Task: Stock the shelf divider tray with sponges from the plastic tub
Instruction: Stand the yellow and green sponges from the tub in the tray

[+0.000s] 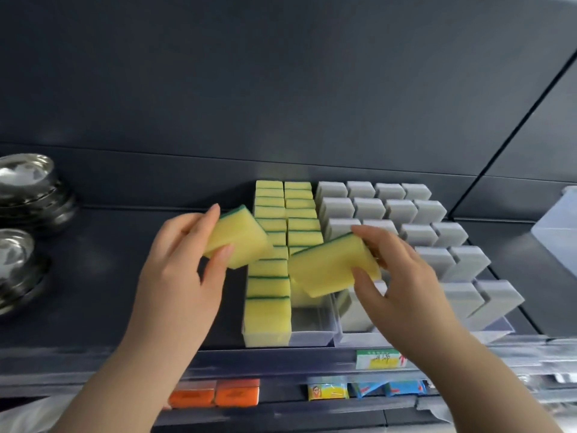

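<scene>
In the head view the task looks near its end. In the shelf divider tray [312, 337], the yellow lane [268, 295] just beyond the left hand [175, 270] is full to the front wall. The lane under the right hand [406, 276] has a free gap [309, 318] at the front. The left hand grips one sponge [237, 242] between thumb and fingers. The right hand grips a second sponge [331, 267] above that gap. This second sponge has its long axis nearly across the lane, rising a little to the right, green side towards the shelf back. The other is tilted, green edge up. The plastic tub [559, 232], as it seems, stands well right of the right hand.
</scene>
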The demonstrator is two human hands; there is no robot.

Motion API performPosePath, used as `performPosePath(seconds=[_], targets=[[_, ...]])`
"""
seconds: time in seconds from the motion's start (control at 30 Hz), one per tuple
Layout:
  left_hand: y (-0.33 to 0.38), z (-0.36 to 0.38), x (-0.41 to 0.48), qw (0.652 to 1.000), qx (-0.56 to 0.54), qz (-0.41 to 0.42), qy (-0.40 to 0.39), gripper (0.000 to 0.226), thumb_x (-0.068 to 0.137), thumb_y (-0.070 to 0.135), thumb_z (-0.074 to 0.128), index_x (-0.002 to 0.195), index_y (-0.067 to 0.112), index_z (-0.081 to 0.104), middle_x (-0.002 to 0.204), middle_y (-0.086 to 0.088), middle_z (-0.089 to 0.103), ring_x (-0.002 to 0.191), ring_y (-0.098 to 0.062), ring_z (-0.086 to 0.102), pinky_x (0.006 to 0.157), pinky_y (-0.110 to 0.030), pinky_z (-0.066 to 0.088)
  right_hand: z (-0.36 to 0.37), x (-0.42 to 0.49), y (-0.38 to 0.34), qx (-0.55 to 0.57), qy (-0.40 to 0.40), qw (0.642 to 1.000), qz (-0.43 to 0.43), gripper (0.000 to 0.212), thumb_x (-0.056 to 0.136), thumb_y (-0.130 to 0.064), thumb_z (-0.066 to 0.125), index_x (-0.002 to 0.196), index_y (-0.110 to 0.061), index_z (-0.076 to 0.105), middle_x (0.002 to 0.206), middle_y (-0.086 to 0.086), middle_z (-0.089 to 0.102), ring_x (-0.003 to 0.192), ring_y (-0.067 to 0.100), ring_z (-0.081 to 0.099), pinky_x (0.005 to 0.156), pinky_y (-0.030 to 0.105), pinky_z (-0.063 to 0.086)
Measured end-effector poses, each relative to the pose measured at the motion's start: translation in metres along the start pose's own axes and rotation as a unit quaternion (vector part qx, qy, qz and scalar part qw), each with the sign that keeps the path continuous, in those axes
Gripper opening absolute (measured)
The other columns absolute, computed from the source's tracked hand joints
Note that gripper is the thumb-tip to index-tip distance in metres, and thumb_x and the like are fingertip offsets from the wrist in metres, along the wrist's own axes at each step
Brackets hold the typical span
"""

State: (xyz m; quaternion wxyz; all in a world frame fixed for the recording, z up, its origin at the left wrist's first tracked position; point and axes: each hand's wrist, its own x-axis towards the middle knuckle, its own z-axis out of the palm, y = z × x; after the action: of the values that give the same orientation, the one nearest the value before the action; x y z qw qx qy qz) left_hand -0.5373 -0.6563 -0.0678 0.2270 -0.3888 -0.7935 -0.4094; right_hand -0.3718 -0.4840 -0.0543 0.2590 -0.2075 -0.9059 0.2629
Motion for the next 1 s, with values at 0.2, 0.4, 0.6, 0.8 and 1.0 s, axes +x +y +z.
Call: performPosePath(seconds=[0.2,0.4,0.6,0.8,1.0], targets=[[-0.009,-0.011,-0.004,1.000,0.019,0.009,0.018,0.045,0.081,0.015,0.059,0.124,0.001,0.057,0.109,-0.016,0.057,0.099,-0.018,0.049,0.081,-0.022,0.040,0.005,0.009,-0.002,-0.094,-0.092,0.991,-0.032,0.051,0.085,-0.008,0.053,0.129,-0.032,0.045,0.119,-0.016,0.048,0.072,-0.001,0.050,0.067,0.004,0.036],[-0.011,-0.016,-0.008,1.000,0.024,-0.002,0.018,0.046,0.081,0.018,0.057,0.124,0.002,0.057,0.109,-0.015,0.057,0.098,-0.016,0.048,0.076,-0.030,0.042,0.020,0.019,-0.005,-0.167,-0.139,0.975,-0.050,0.060,0.084,-0.001,0.047,0.136,-0.029,0.039,0.128,-0.006,0.046,0.114,0.015,0.042,0.085,0.029,0.046],[-0.012,-0.021,-0.011,1.000,0.027,-0.004,0.015,0.045,0.081,0.017,0.057,0.124,0.002,0.057,0.109,-0.015,0.057,0.096,-0.015,0.048,0.073,-0.030,0.042,0.034,0.025,0.000,-0.218,-0.170,0.959,-0.059,0.063,0.082,-0.001,0.045,0.137,-0.029,0.036,0.129,-0.003,0.046,0.115,0.019,0.040,0.085,0.034,0.045],[-0.015,-0.022,-0.012,1.000,0.027,-0.002,0.016,0.045,0.081,0.017,0.058,0.124,0.004,0.057,0.110,-0.012,0.056,0.094,-0.014,0.049,0.070,-0.029,0.043,0.041,0.023,0.007,-0.259,-0.181,0.945,-0.089,0.060,0.083,-0.003,0.047,0.135,-0.030,0.037,0.124,-0.005,0.052,0.117,0.019,0.040,0.094,0.028,0.034],[-0.012,-0.020,-0.012,1.000,0.028,0.009,-0.006,0.045,0.082,0.019,0.063,0.124,0.003,0.057,0.110,-0.011,0.057,0.095,-0.011,0.049,0.075,-0.025,0.042,0.043,0.024,0.009,-0.264,-0.198,0.938,-0.106,0.049,0.088,-0.016,0.053,0.133,-0.028,0.040,0.128,-0.006,0.047,0.119,0.017,0.038,0.098,0.026,0.032]])
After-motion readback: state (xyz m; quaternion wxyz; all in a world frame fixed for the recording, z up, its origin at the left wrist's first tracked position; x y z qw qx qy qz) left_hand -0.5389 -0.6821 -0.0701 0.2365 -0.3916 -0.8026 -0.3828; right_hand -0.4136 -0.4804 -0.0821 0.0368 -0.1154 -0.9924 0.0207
